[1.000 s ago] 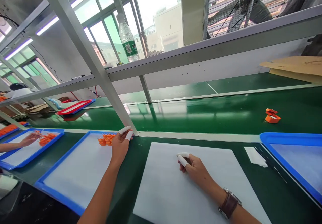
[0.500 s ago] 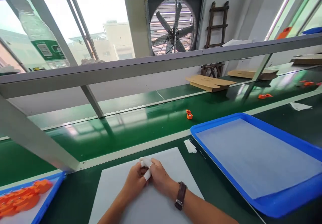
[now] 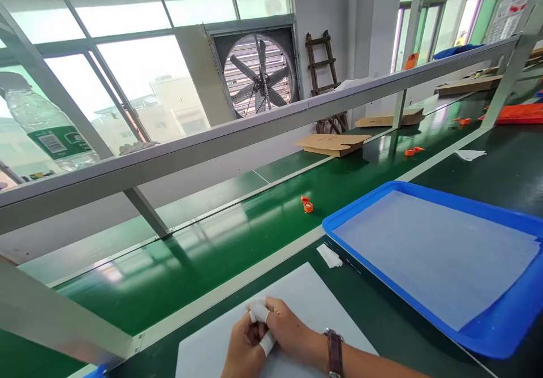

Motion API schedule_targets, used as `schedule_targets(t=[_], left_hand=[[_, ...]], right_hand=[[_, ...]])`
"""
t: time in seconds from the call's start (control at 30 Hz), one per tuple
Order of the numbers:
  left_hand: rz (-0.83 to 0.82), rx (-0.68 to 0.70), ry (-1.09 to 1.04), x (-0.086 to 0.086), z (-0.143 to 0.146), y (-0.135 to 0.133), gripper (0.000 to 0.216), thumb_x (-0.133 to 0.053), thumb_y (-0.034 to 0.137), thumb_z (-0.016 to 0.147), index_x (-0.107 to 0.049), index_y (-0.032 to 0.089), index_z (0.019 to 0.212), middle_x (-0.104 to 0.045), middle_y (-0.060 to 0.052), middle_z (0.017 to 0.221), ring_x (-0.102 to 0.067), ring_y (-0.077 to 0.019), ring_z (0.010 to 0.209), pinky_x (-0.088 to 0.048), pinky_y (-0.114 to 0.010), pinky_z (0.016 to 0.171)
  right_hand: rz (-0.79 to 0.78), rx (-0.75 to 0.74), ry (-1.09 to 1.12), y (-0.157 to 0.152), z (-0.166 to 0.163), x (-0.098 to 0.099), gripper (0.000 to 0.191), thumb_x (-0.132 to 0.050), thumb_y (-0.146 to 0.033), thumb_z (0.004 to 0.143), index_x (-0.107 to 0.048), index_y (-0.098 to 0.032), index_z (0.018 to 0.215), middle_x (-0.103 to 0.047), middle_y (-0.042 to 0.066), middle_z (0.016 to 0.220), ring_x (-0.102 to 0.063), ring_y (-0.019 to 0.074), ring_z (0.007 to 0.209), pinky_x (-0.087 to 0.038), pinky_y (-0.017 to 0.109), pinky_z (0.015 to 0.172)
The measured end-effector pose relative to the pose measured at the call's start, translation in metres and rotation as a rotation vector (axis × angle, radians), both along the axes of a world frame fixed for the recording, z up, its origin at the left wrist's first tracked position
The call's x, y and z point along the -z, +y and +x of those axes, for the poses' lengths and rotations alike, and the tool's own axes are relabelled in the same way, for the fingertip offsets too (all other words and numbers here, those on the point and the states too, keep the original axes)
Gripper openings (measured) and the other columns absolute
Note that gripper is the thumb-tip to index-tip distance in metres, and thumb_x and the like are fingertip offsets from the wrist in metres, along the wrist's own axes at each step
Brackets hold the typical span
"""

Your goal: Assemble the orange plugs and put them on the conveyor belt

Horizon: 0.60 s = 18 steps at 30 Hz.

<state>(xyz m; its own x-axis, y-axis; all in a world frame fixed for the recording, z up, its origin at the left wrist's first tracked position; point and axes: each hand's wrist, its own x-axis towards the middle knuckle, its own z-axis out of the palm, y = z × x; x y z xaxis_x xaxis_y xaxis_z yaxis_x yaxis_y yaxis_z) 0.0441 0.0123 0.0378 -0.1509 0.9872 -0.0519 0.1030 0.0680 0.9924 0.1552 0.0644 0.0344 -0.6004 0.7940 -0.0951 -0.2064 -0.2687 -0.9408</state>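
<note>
My left hand [image 3: 241,347] and my right hand [image 3: 289,333] meet at the bottom edge of the view, over a white sheet [image 3: 316,304] on the dark green bench. White finger cots cover several fingertips. Both hands are closed, with their fingers pressed together; whatever lies between them is hidden. A brown watch [image 3: 335,352] sits on my right wrist. A blue tray [image 3: 373,188] lined with white paper lies to the right of the hands, about a hand's width away.
A small orange part [image 3: 306,204] lies on the green conveyor belt [image 3: 212,242] beyond the sheet. A scrap of white paper [image 3: 330,256] is beside the tray. A metal rail [image 3: 237,134] crosses overhead, with a water bottle [image 3: 46,132] on it. Cardboard [image 3: 333,142] and more orange parts lie farther off.
The view has swung right and the tray of orange parts has left the picture. My left hand came away from that tray and joined my right hand over the white sheet.
</note>
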Motion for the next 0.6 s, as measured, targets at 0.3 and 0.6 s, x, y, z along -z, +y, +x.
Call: schedule_targets(t=[0.3, 0.6], left_hand=[[-0.047, 0.073, -0.177, 0.011, 0.001, -0.001, 0.040, -0.089, 0.040, 0.059, -0.060, 0.015, 0.069, -0.052, 0.003, 0.050, -0.046, -0.0087, 0.042, -0.034, -0.021, 0.044], [-0.055, 0.129, -0.088, 0.004, 0.001, -0.002, 0.041, -0.090, 0.044, 0.059, -0.063, 0.018, 0.076, -0.054, 0.001, 0.048, -0.047, -0.0118, 0.041, -0.036, -0.025, 0.044]], right_hand=[[0.022, -0.003, -0.052, -0.003, 0.006, -0.007, 0.030, -0.062, -0.045, 0.085, -0.065, -0.015, 0.081, -0.055, -0.001, 0.068, -0.053, 0.0129, 0.058, -0.037, 0.024, 0.051], [-0.024, 0.014, -0.031, -0.002, 0.000, -0.005, 0.032, -0.064, -0.049, 0.082, -0.063, -0.017, 0.079, -0.054, -0.003, 0.058, -0.052, 0.0123, 0.043, -0.038, 0.021, 0.037]])
